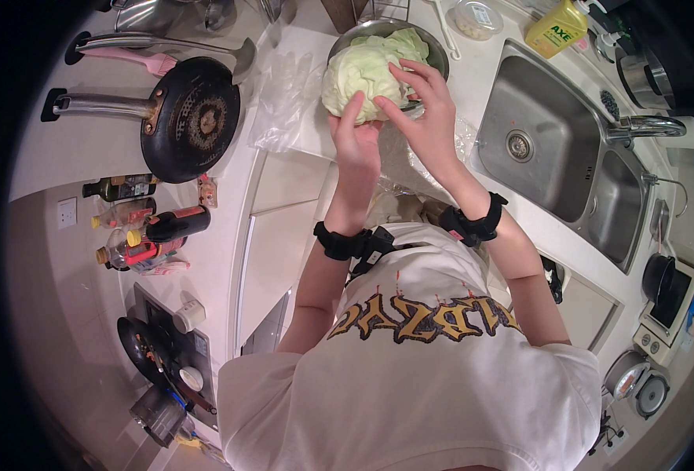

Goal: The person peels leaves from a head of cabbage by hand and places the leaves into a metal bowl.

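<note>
A pale green head of cabbage point(359, 73) is held over the near side of a stainless steel bowl point(439, 56). My left hand point(356, 138) supports it from below, the thumb lying against its front. On the other side, my right hand point(432, 106) has its thumb and fingers spread on the outer leaves; some fingertips are hidden. Loose cabbage leaves point(409, 44) lie in the bowl behind the head. Clear plastic film point(403, 153) lies on the counter beneath my wrists, and a clear plastic glove point(285, 88) is left of the bowl.
To the left, a black frying pan point(191, 120) lies near a ladle point(244, 59) and a pink brush point(158, 60). A double sink point(535, 106) with a faucet point(647, 126) is on the right. A lidded plastic tub point(478, 20) and yellow AXE bottle point(556, 29) stand beyond.
</note>
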Tool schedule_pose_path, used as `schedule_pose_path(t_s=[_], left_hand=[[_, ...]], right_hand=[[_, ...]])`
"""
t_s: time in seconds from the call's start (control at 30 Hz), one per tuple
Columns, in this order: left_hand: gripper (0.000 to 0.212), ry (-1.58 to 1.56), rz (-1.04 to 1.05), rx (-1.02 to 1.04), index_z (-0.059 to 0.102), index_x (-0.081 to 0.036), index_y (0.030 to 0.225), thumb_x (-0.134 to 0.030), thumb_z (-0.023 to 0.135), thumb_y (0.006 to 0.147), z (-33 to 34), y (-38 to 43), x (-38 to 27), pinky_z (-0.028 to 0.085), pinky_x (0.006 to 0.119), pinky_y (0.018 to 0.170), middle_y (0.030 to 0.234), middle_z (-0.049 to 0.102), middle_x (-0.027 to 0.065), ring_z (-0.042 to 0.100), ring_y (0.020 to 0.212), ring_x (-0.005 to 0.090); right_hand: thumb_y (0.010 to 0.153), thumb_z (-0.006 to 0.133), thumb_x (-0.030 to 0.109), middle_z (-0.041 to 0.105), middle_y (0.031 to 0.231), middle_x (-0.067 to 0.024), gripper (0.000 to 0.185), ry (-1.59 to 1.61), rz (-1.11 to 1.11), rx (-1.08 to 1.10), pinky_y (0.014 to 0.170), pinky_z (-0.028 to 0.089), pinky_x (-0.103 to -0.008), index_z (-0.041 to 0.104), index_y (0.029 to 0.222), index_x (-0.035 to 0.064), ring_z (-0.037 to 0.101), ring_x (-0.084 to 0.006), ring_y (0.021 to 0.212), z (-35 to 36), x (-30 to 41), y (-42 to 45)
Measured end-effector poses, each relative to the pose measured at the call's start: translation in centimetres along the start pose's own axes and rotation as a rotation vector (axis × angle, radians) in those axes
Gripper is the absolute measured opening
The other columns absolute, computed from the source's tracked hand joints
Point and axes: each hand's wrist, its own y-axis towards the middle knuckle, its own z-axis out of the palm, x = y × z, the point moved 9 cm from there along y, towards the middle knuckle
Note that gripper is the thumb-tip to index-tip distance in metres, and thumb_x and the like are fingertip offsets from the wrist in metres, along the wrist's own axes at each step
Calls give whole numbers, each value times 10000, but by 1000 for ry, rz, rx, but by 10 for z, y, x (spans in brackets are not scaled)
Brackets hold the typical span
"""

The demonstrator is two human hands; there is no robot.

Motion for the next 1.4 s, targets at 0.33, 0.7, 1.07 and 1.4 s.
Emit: schedule_pose_path(t_s=[0.33,0.7,1.07,1.4], left_hand=[[465,66,26,-128,341,13,1367,-201,476,976,-5,0,-10,429,419,1009,1323,477,146,487,1232,259],[410,105,197,-199,361,-12,1253,-95,594,926,-9,-2,-14,464,374,946,1230,517,148,553,1128,230],[426,131,287,-285,352,-5,1261,-124,602,937,-17,3,-22,465,410,970,1256,495,161,534,1154,252],[553,-26,132,-277,304,-24,1329,-275,606,941,-41,15,-17,430,475,1009,1350,417,157,468,1241,286]], right_hand=[[665,854,198,639,891,-37,388,225,238,70,658,508,-242,643,942,25,606,-113,763,-4,-25,3],[653,872,261,509,661,36,396,235,334,223,542,395,-206,631,809,-11,421,-41,582,5,-37,6],[742,810,154,618,748,3,270,407,348,112,610,436,-206,647,880,-11,497,-41,662,0,-21,-14],[789,759,67,671,859,-29,237,584,269,84,721,489,-211,671,998,-2,609,-74,787,-9,-12,-4]])
